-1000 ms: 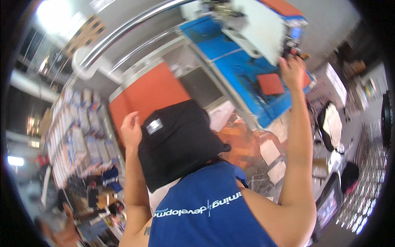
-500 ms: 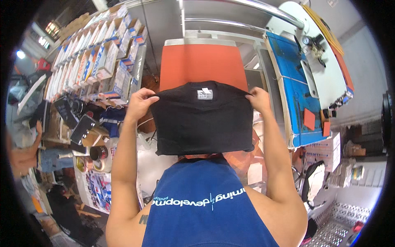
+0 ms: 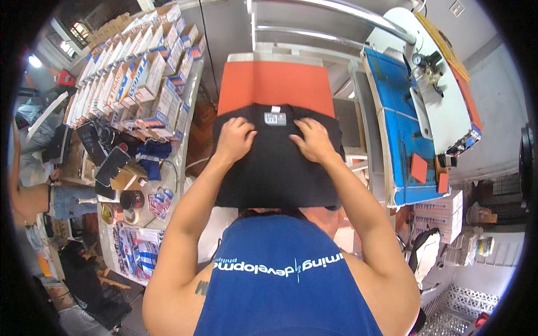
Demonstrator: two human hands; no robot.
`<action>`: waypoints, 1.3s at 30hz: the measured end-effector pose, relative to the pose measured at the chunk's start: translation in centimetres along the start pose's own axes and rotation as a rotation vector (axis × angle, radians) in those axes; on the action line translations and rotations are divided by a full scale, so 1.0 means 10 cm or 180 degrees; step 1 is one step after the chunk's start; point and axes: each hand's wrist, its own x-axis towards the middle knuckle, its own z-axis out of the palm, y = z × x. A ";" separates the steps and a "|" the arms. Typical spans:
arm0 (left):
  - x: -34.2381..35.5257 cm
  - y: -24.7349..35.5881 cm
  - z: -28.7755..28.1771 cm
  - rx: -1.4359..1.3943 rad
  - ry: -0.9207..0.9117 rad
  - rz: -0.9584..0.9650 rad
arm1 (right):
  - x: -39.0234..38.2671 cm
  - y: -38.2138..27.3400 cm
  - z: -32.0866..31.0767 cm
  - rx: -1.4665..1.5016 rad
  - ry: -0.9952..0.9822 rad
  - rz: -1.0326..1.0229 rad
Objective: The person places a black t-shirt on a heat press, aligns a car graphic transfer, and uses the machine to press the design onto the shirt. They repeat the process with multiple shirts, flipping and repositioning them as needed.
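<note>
A black T-shirt [image 3: 274, 168] lies over the front part of an orange rubber-topped platen [image 3: 273, 84], its collar and grey neck label toward the far end. My left hand [image 3: 236, 137] rests on the shirt left of the label, thumb apart and fingers slightly bent, holding nothing. My right hand [image 3: 311, 137] rests on it right of the label, also open with the fingertips touching the fabric.
A heat press with a blue bed [image 3: 400, 117] and white head stands right, below chrome rails [image 3: 336, 11]. Left is a table with rows of boxes [image 3: 134, 78], tools and cans [image 3: 132, 199]. A co-worker [image 3: 33, 199] is at far left. Cartons [image 3: 437, 215] sit lower right.
The view has swung to square up with the platen. The shirt has moved forward onto it; my hands have left its shoulder edges and shifted inward, resting open beside the label.
</note>
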 end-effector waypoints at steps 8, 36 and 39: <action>0.16 -0.44 -0.04 0.0751 0.0605 -0.0651 | 0.24 0.43 0.01 -0.0535 0.0299 0.1060; -0.90 0.53 -2.48 -0.1606 0.0752 -0.0593 | -1.43 -0.03 -2.33 0.1066 0.0627 0.0789; -1.04 0.55 -2.51 -0.1311 0.0377 -0.0732 | -1.53 -0.15 -2.38 0.0433 0.0757 0.0726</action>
